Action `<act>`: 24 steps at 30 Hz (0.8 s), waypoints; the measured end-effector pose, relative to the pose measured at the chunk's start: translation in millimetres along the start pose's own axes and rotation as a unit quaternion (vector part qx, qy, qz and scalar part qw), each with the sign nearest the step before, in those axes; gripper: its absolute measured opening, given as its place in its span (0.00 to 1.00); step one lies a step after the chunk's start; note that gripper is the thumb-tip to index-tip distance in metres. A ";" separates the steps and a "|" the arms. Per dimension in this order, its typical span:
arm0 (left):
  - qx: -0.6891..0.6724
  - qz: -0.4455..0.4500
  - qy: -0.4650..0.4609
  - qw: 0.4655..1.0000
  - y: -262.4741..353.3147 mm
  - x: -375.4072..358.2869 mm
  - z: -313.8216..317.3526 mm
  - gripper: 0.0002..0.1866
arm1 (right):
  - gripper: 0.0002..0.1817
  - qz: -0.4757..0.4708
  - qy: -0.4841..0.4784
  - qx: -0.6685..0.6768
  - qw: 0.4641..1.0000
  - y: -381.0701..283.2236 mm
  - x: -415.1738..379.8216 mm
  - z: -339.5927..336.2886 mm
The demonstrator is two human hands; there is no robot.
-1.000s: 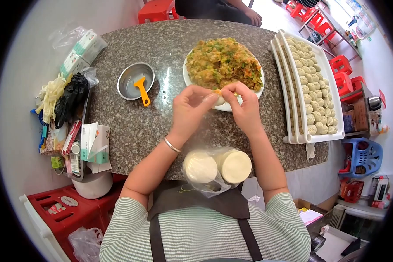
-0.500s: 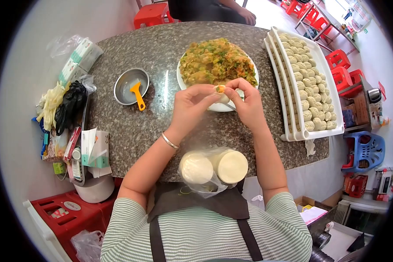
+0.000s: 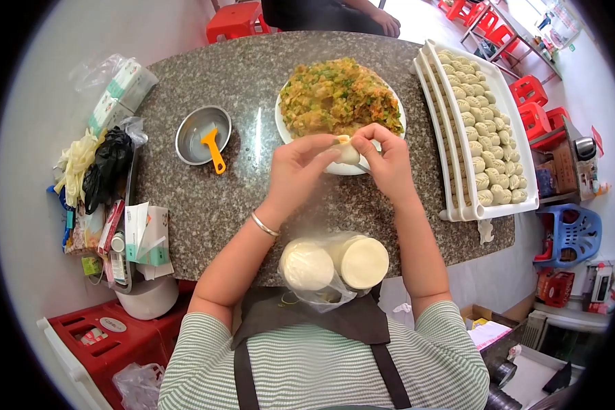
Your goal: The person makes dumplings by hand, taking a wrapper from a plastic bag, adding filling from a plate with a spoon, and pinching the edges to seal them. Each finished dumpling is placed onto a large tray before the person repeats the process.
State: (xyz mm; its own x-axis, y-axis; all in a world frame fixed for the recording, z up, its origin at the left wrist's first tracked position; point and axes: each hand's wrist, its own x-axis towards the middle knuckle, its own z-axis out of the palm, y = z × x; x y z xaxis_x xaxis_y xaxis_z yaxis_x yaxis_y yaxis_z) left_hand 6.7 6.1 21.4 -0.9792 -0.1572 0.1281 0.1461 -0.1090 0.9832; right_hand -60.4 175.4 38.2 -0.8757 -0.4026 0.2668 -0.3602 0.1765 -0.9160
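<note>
A small, partly closed dumpling point(image 3: 348, 152) is pinched between my two hands over the near rim of the plate, with a little orange filling showing at its top. My left hand point(image 3: 301, 167) grips its left side with thumb and fingers. On its right side, my right hand point(image 3: 388, 164) pinches the wrapper edge. A thin metal tool point(image 3: 363, 167) shows below the right fingers; most of it is hidden. Just beyond is a white plate point(image 3: 281, 123) heaped with chopped vegetable filling point(image 3: 338, 96). Two stacks of round dumpling wrappers point(image 3: 363, 262) in clear plastic stand near my apron.
Stacked white trays point(image 3: 439, 137) with rows of pleated dumplings point(image 3: 488, 147) stand on the right. A metal bowl point(image 3: 184, 140) holding an orange-handled scraper point(image 3: 213, 150) is at left. Tissue packs point(image 3: 121, 96) and bags point(image 3: 108, 164) line the left edge. Another person's hand point(image 3: 390, 26) appears beyond the table.
The wrapper has been drawn up around the filling, so less orange shows at the top. Both hands stay in nearly the same place.
</note>
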 end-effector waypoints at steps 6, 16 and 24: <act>-0.011 0.054 -0.002 0.998 -4.4 -1.6 -2.2 0.11 | 0.07 0.003 -0.029 -0.009 1.000 -8.2 -1.9 4.2; -0.034 0.006 0.037 0.999 -3.2 -0.7 -3.9 0.12 | 0.06 -0.032 0.025 -0.044 0.998 -0.9 -3.0 10.4; -0.036 0.047 0.001 0.998 -8.6 -2.2 -5.6 0.10 | 0.06 0.015 -0.038 -0.007 0.999 -5.6 -1.9 4.5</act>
State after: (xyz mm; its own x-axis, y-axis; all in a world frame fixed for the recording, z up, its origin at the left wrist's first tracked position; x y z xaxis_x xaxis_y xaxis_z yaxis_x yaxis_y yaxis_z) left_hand 8.4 1.9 11.9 -0.9606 -0.1726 0.2180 0.2462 -0.1634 0.9554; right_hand -55.4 171.1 41.4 -0.8595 -0.4639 0.2145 -0.3387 0.2026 -0.9188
